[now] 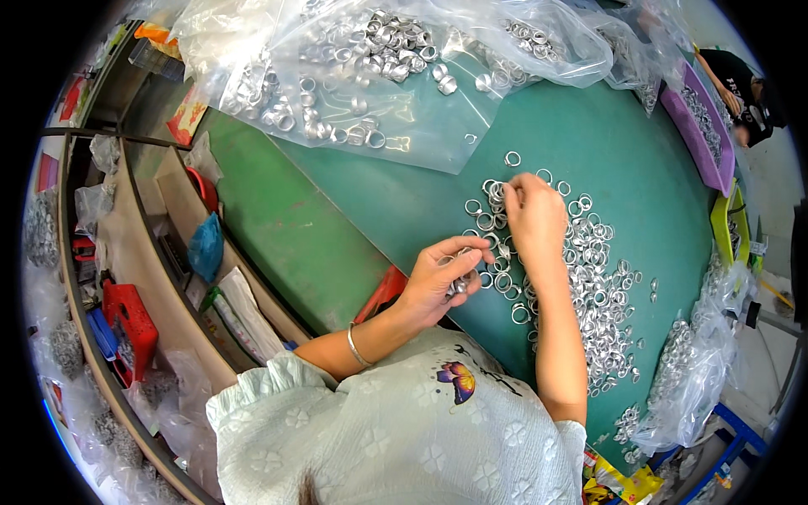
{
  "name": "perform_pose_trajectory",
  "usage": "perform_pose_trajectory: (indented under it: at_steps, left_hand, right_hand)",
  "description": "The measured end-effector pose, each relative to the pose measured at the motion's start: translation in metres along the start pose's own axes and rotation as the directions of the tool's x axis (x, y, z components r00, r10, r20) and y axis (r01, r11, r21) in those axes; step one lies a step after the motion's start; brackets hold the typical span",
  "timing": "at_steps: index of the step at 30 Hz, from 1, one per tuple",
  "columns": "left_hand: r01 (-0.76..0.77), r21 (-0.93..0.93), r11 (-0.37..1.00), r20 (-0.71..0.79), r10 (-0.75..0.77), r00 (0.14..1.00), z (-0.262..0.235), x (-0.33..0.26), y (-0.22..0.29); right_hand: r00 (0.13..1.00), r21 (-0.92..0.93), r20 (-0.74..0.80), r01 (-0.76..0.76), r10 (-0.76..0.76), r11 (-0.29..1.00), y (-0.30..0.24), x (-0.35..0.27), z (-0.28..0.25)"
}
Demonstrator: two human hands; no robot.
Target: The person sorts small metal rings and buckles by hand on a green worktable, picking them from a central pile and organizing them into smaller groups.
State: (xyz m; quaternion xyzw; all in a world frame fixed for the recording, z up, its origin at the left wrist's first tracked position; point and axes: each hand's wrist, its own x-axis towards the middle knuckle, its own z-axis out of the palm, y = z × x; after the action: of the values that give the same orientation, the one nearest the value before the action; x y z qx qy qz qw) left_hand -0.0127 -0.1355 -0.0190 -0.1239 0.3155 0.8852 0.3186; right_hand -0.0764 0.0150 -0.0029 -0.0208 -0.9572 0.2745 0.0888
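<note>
Many silver metal rings (593, 290) lie in a loose pile on the green table, spread around and under my right forearm. My left hand (442, 273) is curled around several rings (457, 284), held just off the pile's left edge, its thumb and forefinger near each other. Above the far left part of the pile, my right hand (536, 215) has its fingertips bent down and together at a cluster of rings (495, 192). Whether a ring is pinched between those fingertips is hidden. A single ring (512, 158) lies apart, beyond my right hand.
Clear plastic bags with larger silver rings (396, 46) cover the far table. At right stand a purple bin (703, 126), a lime-green bin (730, 223) and a bag of rings (694, 362). Shelves with a red bin (128, 328) are at left. Another person (736, 93) is at far right.
</note>
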Motion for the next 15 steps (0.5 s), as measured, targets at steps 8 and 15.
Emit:
perform_pose_trajectory:
  at_steps: [8, 15]
  left_hand:
    - [-0.152, 0.205, 0.967, -0.030, 0.162, 0.986, 0.017, 0.003, 0.006]
    - [-0.182, 0.295, 0.938, 0.057, 0.173, 0.983, 0.030, 0.013, -0.005]
  right_hand:
    - [0.805, 0.760, 0.486, -0.581, 0.341, 0.291, 0.010, -0.047, -0.035]
    - [0.814, 0.804, 0.480, -0.558, 0.328, 0.205, 0.004, -0.063, -0.038]
